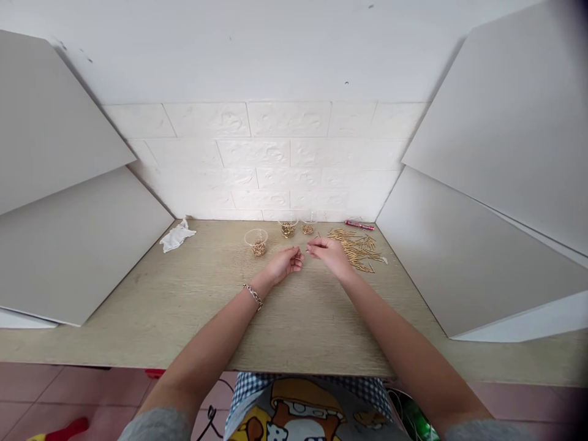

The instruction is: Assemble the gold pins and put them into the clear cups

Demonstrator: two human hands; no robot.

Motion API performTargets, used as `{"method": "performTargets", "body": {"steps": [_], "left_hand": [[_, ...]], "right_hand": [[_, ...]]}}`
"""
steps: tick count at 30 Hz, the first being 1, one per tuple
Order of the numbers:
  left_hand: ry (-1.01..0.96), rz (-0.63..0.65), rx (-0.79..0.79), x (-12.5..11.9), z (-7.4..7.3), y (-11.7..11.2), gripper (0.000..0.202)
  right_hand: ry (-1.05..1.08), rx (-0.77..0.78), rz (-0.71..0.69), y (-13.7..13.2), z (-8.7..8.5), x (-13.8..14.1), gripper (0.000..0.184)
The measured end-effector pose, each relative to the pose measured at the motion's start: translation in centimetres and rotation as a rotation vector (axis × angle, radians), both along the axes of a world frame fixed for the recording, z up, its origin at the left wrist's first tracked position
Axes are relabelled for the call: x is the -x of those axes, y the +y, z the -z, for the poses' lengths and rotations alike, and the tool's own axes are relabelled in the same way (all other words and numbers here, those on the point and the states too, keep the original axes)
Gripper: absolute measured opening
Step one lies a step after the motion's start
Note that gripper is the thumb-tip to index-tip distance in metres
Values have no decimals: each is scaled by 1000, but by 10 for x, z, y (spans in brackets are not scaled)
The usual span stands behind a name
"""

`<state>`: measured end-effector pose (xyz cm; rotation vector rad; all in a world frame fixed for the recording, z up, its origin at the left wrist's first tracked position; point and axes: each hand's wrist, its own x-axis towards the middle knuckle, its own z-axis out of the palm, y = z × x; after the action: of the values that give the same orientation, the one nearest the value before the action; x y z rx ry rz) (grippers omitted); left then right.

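My left hand (pixel 285 263) is closed, its thumb and forefinger pinched over the middle of the wooden table. Facing it across a narrow gap, my right hand (pixel 329 254) is pinched as well. Whatever the fingertips hold is too small to make out. Beside and beyond my right hand lies a loose spread of thin gold-coloured sticks (pixel 362 250). A clear cup (pixel 256 235) with small gold pieces (pixel 258 248) in it stands just behind my left hand. Two more clear cups with small gold pieces, one of them larger (pixel 288 230), stand farther back near the wall.
A red pen-like tube (pixel 359 225) lies at the back right by the wall. Crumpled white tissue (pixel 177 236) rests at the back left. Grey panels (pixel 68 245) lean in on both sides, and a white brick-pattern wall (pixel 275 153) closes off the back.
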<state>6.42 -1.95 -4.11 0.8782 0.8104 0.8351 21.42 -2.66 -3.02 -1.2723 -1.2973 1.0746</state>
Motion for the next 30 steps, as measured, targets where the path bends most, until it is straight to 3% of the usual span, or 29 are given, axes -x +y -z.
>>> {"method": "performTargets", "body": {"steps": [4, 19, 30], "left_hand": [[-24, 30, -9, 3, 2, 3, 5], [-6, 62, 20, 6, 3, 6, 8], [24, 47, -82, 1, 3, 5, 8]], "right_hand": [[23, -68, 16, -5, 6, 3, 20], [-138, -159, 41, -10, 4, 3, 20], [-228, -215, 38, -13, 5, 4, 23]]}}
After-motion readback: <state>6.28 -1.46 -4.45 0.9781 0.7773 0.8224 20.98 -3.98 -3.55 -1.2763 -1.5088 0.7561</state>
